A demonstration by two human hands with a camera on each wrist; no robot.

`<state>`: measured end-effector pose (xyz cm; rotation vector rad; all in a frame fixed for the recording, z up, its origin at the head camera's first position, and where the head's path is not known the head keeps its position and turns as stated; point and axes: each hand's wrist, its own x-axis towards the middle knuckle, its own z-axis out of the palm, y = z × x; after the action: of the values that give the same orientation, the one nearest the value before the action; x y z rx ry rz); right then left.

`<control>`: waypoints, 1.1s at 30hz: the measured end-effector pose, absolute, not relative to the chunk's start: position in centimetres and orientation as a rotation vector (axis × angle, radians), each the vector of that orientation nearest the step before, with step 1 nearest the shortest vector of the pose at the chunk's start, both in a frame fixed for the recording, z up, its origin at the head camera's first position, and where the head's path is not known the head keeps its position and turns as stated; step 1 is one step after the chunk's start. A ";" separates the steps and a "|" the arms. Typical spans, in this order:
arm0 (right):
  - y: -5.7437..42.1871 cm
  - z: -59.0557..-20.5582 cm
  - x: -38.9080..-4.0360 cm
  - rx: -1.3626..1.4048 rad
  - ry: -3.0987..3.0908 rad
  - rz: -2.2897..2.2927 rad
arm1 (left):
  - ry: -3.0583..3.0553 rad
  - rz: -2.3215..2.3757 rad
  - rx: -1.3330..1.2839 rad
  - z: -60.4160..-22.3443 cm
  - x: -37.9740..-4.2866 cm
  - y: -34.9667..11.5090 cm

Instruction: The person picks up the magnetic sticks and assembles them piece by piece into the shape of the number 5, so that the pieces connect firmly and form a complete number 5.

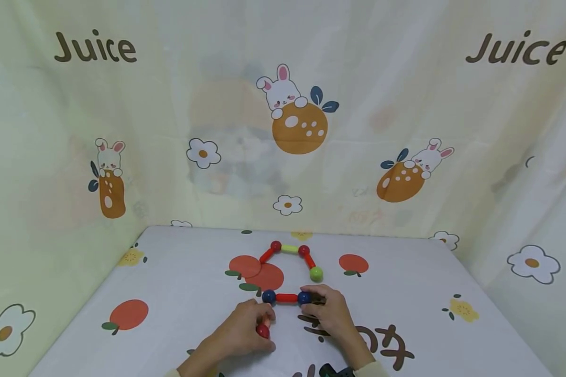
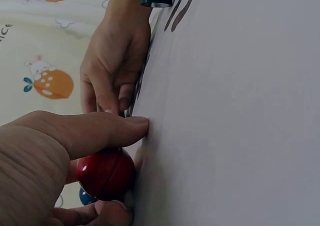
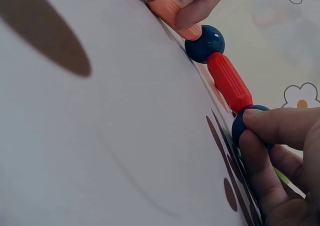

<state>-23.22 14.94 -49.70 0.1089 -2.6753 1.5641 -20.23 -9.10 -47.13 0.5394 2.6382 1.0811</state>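
Observation:
My left hand [image 1: 240, 329] holds a red ball [image 2: 107, 173] between thumb and fingers. In the right wrist view its fingertips lie on a salmon-coloured rod [image 3: 172, 13], which runs from that ball to a blue ball [image 3: 205, 44]. A red ribbed rod [image 1: 286, 298] links this blue ball to a second blue ball [image 1: 304, 298] on the right. Thumb and fingers of my right hand [image 1: 332, 311] pinch the second blue ball, partly covering it. The linked pieces lie low along the tabletop.
Farther back on the printed white tablecloth [image 1: 179, 283] lies another linked piece: a yellow-green rod [image 1: 290, 248] between two red balls, with red rods angling off both. A green ball [image 1: 316, 274] ends its right side. A printed curtain [image 1: 236, 183] stands behind the table.

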 end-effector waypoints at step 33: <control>15.1 -50.0 -23.4 0.133 -2.663 1.537 | 2.611 1.243 0.572 -48.3 -20.2 -9.0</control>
<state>-23.43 15.10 -50.04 0.1334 -2.6633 1.5373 -20.21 -8.98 -48.32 0.5723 2.6111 1.2433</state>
